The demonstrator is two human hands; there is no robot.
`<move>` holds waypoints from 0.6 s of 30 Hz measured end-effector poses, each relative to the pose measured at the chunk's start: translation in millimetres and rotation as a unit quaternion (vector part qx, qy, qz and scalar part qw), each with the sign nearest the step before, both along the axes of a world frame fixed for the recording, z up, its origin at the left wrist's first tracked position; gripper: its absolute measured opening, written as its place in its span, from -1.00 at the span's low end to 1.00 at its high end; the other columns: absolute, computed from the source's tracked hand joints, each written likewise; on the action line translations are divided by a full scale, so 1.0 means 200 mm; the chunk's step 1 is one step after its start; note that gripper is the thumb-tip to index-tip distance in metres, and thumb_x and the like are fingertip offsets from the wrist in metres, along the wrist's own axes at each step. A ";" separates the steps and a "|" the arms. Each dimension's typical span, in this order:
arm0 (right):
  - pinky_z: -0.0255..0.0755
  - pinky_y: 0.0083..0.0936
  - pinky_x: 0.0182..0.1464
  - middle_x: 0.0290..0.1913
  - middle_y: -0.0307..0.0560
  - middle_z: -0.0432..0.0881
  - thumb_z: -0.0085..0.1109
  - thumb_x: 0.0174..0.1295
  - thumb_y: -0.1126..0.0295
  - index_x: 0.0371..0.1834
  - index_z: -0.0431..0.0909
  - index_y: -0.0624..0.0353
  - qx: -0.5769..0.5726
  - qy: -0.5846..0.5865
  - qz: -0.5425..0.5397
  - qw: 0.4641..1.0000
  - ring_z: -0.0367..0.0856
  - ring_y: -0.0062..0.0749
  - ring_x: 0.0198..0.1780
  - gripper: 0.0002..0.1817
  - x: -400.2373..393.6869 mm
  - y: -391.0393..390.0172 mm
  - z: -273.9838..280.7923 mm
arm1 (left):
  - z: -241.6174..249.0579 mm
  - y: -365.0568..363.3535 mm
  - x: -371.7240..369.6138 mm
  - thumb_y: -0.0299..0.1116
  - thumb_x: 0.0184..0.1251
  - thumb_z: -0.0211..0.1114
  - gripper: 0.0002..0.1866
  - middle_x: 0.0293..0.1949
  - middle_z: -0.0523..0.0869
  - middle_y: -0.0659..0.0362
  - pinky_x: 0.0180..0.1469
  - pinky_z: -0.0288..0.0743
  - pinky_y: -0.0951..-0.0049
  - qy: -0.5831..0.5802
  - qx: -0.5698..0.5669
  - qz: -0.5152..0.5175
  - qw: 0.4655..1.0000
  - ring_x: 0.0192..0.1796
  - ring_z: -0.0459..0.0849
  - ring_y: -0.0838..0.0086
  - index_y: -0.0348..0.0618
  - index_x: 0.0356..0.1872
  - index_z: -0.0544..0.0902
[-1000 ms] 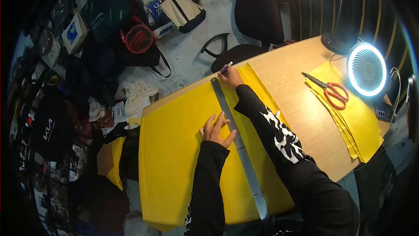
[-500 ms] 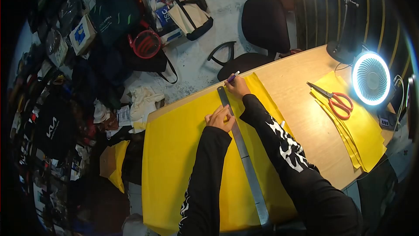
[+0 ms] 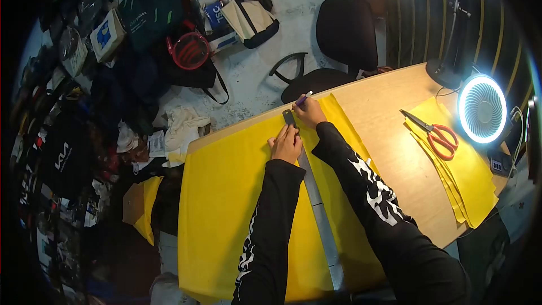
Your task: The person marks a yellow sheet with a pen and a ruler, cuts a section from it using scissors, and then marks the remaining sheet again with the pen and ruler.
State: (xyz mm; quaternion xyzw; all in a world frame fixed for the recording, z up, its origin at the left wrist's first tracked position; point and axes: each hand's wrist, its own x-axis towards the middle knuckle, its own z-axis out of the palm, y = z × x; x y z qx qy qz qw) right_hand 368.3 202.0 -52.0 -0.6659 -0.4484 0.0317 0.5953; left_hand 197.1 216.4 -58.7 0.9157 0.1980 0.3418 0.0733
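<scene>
A long metal ruler (image 3: pixel 317 206) lies lengthwise over a large yellow sheet (image 3: pixel 237 192) spread on the table. My left hand (image 3: pixel 286 145) presses on the ruler near its far end, its fingers bent over the metal. Just beyond and to the right, my right hand (image 3: pixel 310 114) is closed around a purple pen with a white end (image 3: pixel 304 98). The pen sits beside the ruler's far tip, close to the sheet's far edge; its point is hidden by the fingers.
Scissors with red handles (image 3: pixel 442 141) rest on folded yellow sheets (image 3: pixel 474 186) at the right. A lit ring-shaped fan (image 3: pixel 483 108) stands behind them on the wooden table (image 3: pixel 389 119). Beyond the far edge is a black chair (image 3: pixel 345 34). Bags and clutter fill the floor at left.
My left hand has slid slightly farther along the ruler, its fingers now closer to the far end and over the metal. My right hand keeps the pen at nearly the same spot.
</scene>
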 end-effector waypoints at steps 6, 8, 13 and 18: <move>0.48 -0.45 -0.39 -0.53 -0.01 0.63 0.22 0.18 0.36 -0.41 0.47 0.29 0.001 0.003 0.002 1.000 0.67 -0.35 -0.46 -0.79 0.00 0.00 0.00 | 0.07 -0.07 -0.02 -0.14 0.23 0.19 -0.70 -0.02 0.62 0.15 0.00 0.17 0.16 0.050 -0.035 0.028 0.998 0.05 0.55 0.26 -0.07 -0.11 0.51; 0.48 -0.45 -0.40 -0.55 -0.02 0.64 0.22 0.17 0.33 -0.43 0.54 0.30 -0.001 -0.004 -0.009 1.000 0.67 -0.36 -0.49 -0.78 0.02 0.02 -0.02 | 0.07 -0.05 -0.01 -0.13 0.23 0.18 -0.71 -0.02 0.62 0.14 -0.01 0.17 0.16 0.044 -0.042 0.021 0.998 0.04 0.55 0.25 -0.07 -0.13 0.50; 0.48 -0.41 -0.39 -0.56 0.02 0.63 0.21 0.15 0.29 -0.45 0.57 0.30 -0.014 -0.036 -0.024 0.999 0.66 -0.25 -0.49 -0.76 0.02 0.02 -0.01 | 0.08 -0.04 -0.01 -0.11 0.29 0.12 -0.62 0.04 0.60 0.15 0.04 0.14 0.24 0.091 -0.037 0.027 0.995 0.08 0.55 0.31 -0.12 0.02 0.49; 0.48 -0.32 -0.29 -0.43 0.13 0.66 0.25 0.12 0.29 -0.36 0.58 0.27 0.012 -0.028 -0.021 0.999 0.68 -0.09 -0.35 -0.77 0.00 0.00 0.01 | 0.09 -0.05 -0.01 -0.13 0.28 0.15 -0.69 0.07 0.60 0.09 0.06 0.15 0.20 0.086 -0.046 0.016 0.995 0.21 0.47 0.34 -0.07 -0.08 0.51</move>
